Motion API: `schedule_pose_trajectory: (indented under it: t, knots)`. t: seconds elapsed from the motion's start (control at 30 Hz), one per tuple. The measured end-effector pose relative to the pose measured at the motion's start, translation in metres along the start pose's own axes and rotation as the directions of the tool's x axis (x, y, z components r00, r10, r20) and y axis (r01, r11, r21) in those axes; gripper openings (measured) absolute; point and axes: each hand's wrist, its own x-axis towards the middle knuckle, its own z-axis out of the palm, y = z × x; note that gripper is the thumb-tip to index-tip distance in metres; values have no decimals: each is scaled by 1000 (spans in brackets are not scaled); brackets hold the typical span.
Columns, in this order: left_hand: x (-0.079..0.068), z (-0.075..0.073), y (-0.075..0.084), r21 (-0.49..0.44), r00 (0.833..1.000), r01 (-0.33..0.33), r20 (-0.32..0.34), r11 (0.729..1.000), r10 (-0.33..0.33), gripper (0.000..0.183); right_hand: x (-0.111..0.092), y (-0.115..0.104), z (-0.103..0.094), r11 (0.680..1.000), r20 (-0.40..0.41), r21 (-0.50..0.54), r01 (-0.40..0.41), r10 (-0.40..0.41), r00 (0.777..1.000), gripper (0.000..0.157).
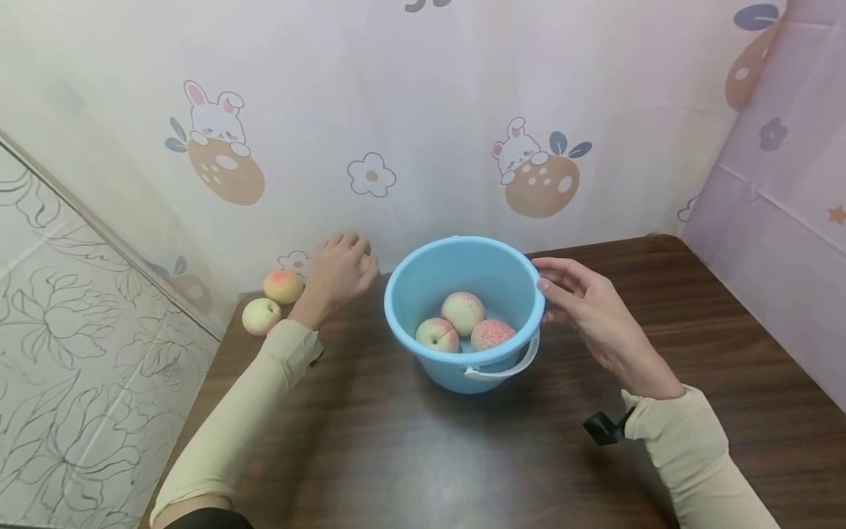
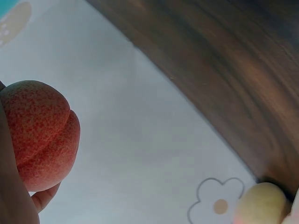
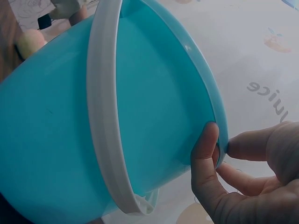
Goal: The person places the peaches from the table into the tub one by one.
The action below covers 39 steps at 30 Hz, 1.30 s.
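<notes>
the right hand [image 1: 598, 316] pinches the blue bucket [image 1: 446, 375] by its rim [image 3: 205, 77], likely steadying it; well apart, the left hand [image 1: 337, 272] grips a red peach [image 2: 39, 133], presumably against slipping.

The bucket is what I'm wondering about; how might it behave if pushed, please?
The bucket may tip, since it narrows downward. Its smooth look suggests light, slightly slippery plastic. The three round peaches inside would probably roll.

Left arm [image 1: 244, 411] and right arm [image 1: 690, 448]: extended forward.
Left hand [image 1: 338, 270]: fingers curled, back uppermost. Right hand [image 1: 588, 312]: thumb opposing fingers in a pinch grip, palm turned inward.
</notes>
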Motion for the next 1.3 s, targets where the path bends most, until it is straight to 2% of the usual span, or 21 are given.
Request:
schedule_pose_trajectory:
  t: [0.33,0.57,0.87,1.1,1.3]
  knots:
    - [10,-21,15,-83,997,-23,-71,996,17,33,1,-1,-1,998,-5,-56,3,-3,1000,50]
    - [16,-31,24,-103,994,-43,-104,994,32,34,0,-1,0,996,-13,-92,7,-8,1000,52]
    - [21,-46,34,-163,982,-32,-188,986,1,25,0,-1,1,994,-12,-106,11,-12,1000,53]
    - [23,-56,48,-165,972,-100,-226,981,61,30,0,-1,0,994,-19,-106,4,-6,1000,53]
    - [23,-65,64,-200,968,-131,-237,971,82,30,-1,0,1,994,-20,-107,3,-5,1000,53]
